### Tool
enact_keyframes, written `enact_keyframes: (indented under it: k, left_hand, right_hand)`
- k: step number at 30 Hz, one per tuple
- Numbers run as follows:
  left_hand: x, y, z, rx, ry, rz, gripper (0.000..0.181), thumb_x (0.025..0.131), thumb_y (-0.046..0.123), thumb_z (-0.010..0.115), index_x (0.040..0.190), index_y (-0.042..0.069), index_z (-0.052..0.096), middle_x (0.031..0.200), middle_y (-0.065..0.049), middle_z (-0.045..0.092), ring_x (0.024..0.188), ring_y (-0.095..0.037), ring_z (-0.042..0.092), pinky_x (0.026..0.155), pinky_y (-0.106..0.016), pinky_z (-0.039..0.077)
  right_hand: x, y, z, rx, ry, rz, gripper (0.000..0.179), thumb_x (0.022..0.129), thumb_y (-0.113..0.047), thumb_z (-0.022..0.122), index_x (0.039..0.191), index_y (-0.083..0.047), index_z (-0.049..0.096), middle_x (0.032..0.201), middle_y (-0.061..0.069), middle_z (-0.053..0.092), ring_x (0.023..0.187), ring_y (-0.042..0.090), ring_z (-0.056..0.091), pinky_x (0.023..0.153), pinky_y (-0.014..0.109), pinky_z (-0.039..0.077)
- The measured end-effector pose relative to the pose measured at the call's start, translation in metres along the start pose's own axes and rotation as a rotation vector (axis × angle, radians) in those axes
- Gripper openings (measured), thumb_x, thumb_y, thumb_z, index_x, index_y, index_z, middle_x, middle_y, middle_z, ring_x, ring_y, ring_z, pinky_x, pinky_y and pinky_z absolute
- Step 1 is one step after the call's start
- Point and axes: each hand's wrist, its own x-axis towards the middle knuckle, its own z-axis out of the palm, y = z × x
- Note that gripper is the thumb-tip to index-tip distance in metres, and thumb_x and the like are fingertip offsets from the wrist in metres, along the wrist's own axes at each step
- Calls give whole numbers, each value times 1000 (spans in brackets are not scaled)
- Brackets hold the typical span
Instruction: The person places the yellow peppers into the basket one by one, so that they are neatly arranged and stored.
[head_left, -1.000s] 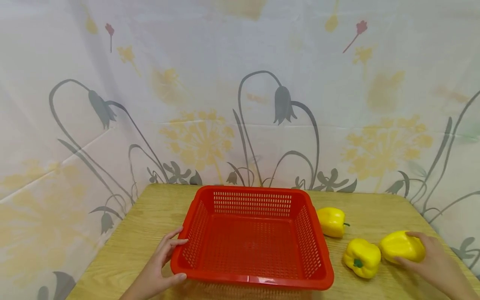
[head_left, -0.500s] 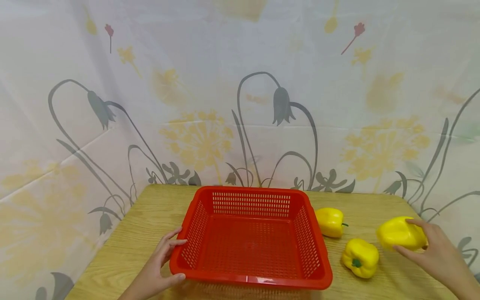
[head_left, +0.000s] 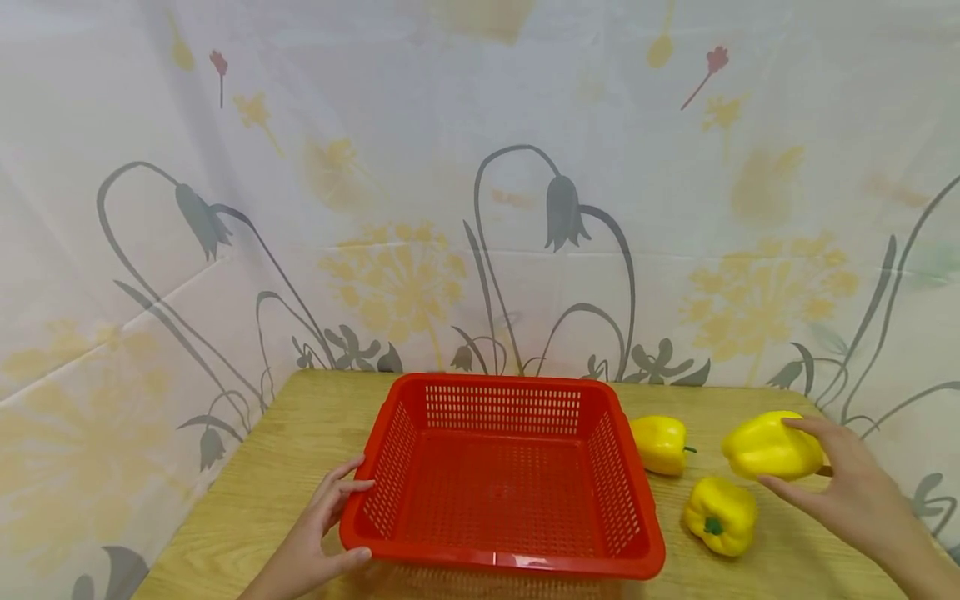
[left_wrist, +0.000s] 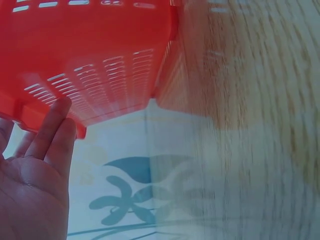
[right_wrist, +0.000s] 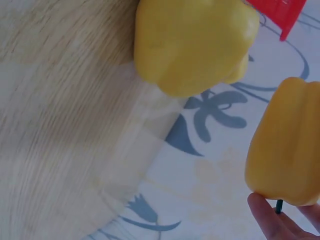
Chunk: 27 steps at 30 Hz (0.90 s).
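Observation:
My left hand (head_left: 322, 529) holds the near left corner of a red plastic basket (head_left: 495, 560), thumb on the front rim and fingers at the left side. In the left wrist view, its fingertips lie against the slotted outer wall. My right hand (head_left: 855, 483) grips a yellow bell pepper (head_left: 772, 446) between thumb and fingers, raised off the table. Its green stem (right_wrist: 279, 206) points back toward the palm in the right wrist view. Below and left of it, another yellow bell pepper (head_left: 722, 517) sits on the table, stem toward me. A third yellow bell pepper (head_left: 662, 444) lies beside the basket's right wall.
Everything stands on a wood-grain table (head_left: 247, 500). A white cloth (head_left: 420, 167) printed with grey and yellow flowers hangs behind the table and along its sides. The basket's slotted walls stand between my hands.
My right hand has lifted the bell pepper off the table and carried it up and left, toward the basket. My left hand, the basket and the other peppers stay put.

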Motion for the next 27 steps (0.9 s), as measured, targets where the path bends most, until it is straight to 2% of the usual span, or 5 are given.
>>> enact_keyframes:
  k: [2, 5, 10, 18, 27]
  left_hand:
    - [0, 0, 0, -10, -2, -3, 57, 76, 4, 73, 126, 2, 47, 145, -15, 21, 111, -18, 53, 85, -26, 48]
    - [-1, 0, 0, -17, -3, 1, 57, 76, 3, 73, 126, 2, 46, 145, -16, 21, 111, -18, 53, 84, -26, 49]
    - [-1, -1, 0, -17, -5, -2, 57, 76, 3, 72, 127, 2, 46, 145, -16, 21, 110, -19, 54, 83, -27, 49]
    - [-1, -2, 0, -18, -11, -25, 57, 76, 3, 72, 127, 3, 46, 146, -14, 20, 110, -20, 54, 84, -27, 49]
    - [0, -2, 1, -17, -1, -10, 58, 75, 4, 73, 127, 3, 46, 146, -13, 21, 109, -21, 54, 83, -27, 50]
  right_hand:
    - [2, -7, 2, 13, 27, -43, 77, 57, -11, 88, 120, 5, 47, 117, 29, 44, 95, 39, 44, 54, 9, 41]
    - [5, -17, 6, 29, 75, -122, 78, 51, -8, 90, 117, 4, 51, 115, 23, 49, 100, 18, 44, 57, 4, 40]
    - [9, -33, 11, 48, 89, -170, 77, 51, -9, 90, 117, 1, 53, 115, 19, 50, 103, -6, 36, 63, 2, 38]
    - [15, -53, 17, 32, 53, -179, 77, 54, -14, 90, 120, -3, 52, 121, 17, 50, 101, 10, 43, 67, 4, 40]
    - [22, -66, 23, 38, 27, -204, 80, 55, -15, 89, 124, -7, 51, 126, 14, 48, 104, 17, 45, 70, 6, 41]
